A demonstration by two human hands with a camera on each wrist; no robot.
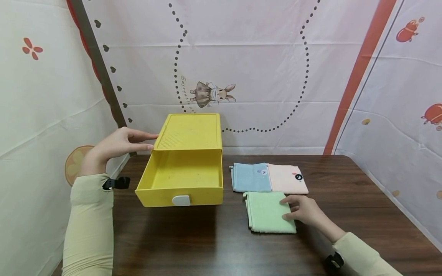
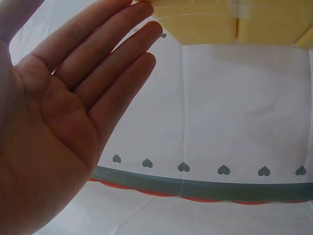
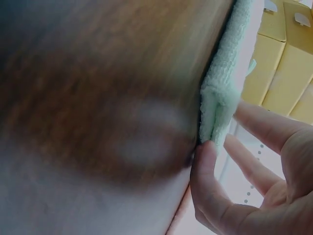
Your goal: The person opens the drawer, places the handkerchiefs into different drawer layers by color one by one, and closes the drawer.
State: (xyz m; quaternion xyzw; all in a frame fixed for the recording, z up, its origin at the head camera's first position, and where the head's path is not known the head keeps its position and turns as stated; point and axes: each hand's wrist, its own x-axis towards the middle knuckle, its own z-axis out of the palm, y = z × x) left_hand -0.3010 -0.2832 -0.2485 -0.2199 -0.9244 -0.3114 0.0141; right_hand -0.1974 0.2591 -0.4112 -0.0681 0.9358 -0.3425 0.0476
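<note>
A yellow drawer unit (image 1: 193, 130) stands at left with its upper drawer (image 1: 188, 194) pulled out, the inside bare. My left hand (image 1: 115, 143) has straight, spread fingers whose tips touch the unit's left side; in the left wrist view its palm (image 2: 68, 112) faces the camera. A folded green towel (image 1: 266, 212) lies on the table, right of the drawer. My right hand (image 1: 304, 210) pinches the towel's right edge; the right wrist view shows the edge (image 3: 217, 105) between its digits, one fingertip low by the tabletop.
Behind the green towel lie a folded blue towel (image 1: 250, 177) and a pink towel (image 1: 287, 179), side by side. The dark wood table (image 1: 345, 191) meets patterned white curtains (image 1: 262, 76) at the back and sides. Dark bands (image 1: 117, 183) circle both wrists.
</note>
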